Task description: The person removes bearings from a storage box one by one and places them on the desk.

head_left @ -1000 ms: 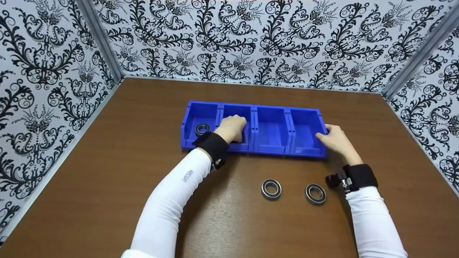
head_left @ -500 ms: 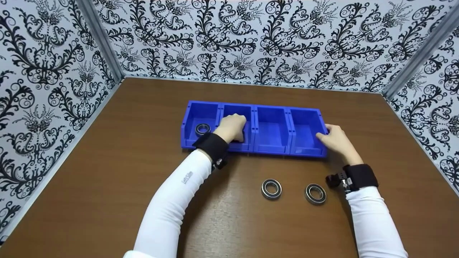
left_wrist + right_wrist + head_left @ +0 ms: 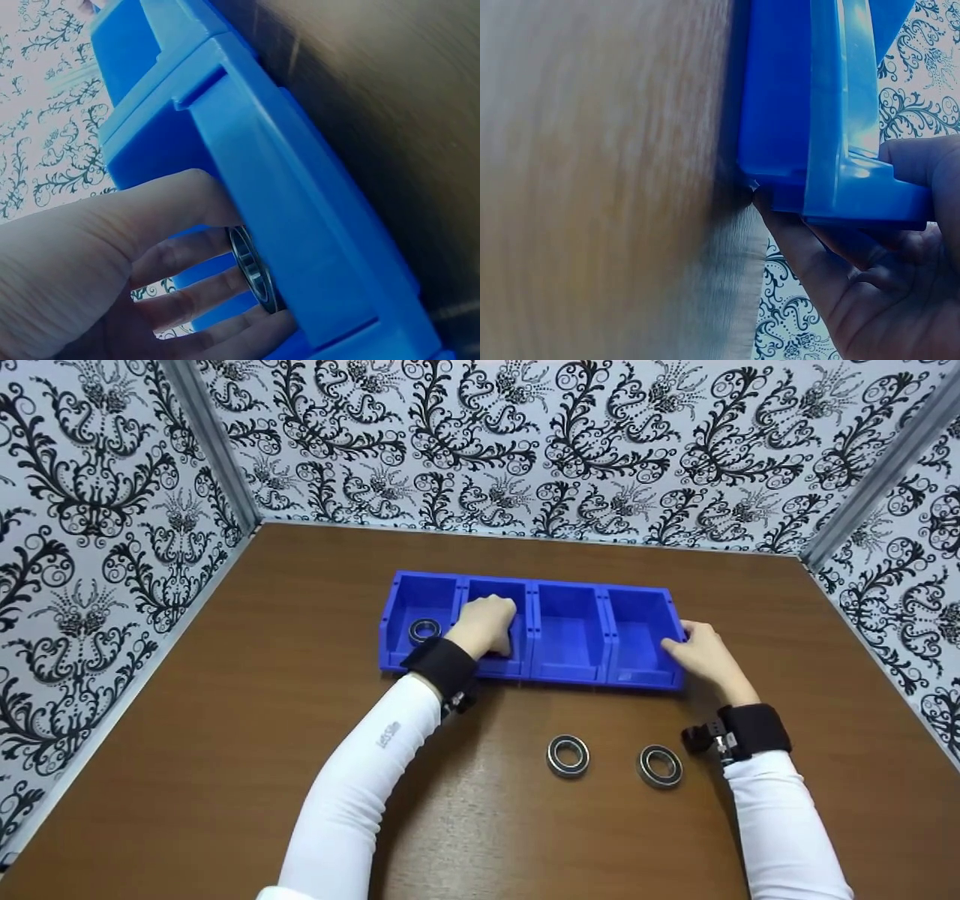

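Observation:
A blue bin row [image 3: 570,675] with several compartments stands on the table. My left hand [image 3: 486,626] reaches down into the second compartment from the left. In the left wrist view its thumb and fingers are curled round a ball bearing [image 3: 253,268] low behind the bin's front wall. At the right end, my right hand [image 3: 701,652] grips the bin's side wall, thumb inside and fingers outside, as the right wrist view shows. Another bearing [image 3: 424,631] lies in the leftmost compartment, partly behind the left wrist strap.
Two bearings, a nearer-middle bearing [image 3: 568,757] and a right-hand bearing [image 3: 660,766], lie flat on the brown table [image 3: 225,750] in front of the bins. Patterned panels [image 3: 525,450] enclose the table at the back and sides.
Hardly anything differs: my left hand and forearm have shifted very slightly within the same compartment. The right hand, the bins and the loose bearings stay where they were.

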`<state>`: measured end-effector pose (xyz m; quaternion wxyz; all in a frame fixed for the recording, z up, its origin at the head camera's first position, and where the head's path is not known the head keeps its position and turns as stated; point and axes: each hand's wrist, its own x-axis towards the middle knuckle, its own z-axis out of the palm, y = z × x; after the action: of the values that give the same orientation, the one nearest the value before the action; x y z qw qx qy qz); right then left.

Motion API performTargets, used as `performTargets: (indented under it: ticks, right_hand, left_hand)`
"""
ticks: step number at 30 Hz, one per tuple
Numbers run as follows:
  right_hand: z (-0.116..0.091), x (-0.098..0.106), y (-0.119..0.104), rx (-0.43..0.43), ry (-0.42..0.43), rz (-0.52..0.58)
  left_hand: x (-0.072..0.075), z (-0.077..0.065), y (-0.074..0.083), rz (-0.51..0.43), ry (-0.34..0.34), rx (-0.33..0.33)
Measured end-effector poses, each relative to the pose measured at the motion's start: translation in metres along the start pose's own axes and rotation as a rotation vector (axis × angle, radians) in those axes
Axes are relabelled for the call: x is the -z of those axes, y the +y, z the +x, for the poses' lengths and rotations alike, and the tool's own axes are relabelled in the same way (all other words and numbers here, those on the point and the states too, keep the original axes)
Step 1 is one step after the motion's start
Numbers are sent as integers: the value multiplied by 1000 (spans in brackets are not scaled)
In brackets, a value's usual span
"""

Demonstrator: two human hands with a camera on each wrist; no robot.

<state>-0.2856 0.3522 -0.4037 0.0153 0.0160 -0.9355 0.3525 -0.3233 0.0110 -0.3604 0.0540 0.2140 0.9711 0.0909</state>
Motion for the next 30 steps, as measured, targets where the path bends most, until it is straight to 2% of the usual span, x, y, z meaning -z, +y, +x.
performTargets:
  ticks: [17,22,25,29,30]
  right_hand:
    - [-1,0,-2,-2,3,-10]
    - [0,0,0,-46,0,18]
    - [-1,0,-1,-49,-8,16]
    - [-1,1,-3,-50,-41,13]
    - [-1,2,-3,-53,-46,14]
  left_hand:
    - [12,-1,1,0,5,-9]
    - [-3,21,-11,22,34,-18]
    - [-7,29,-15,34,40,-13]
    - [-4,30,-14,24,7,2]
    - [-8,35,-18,21,11,-3]
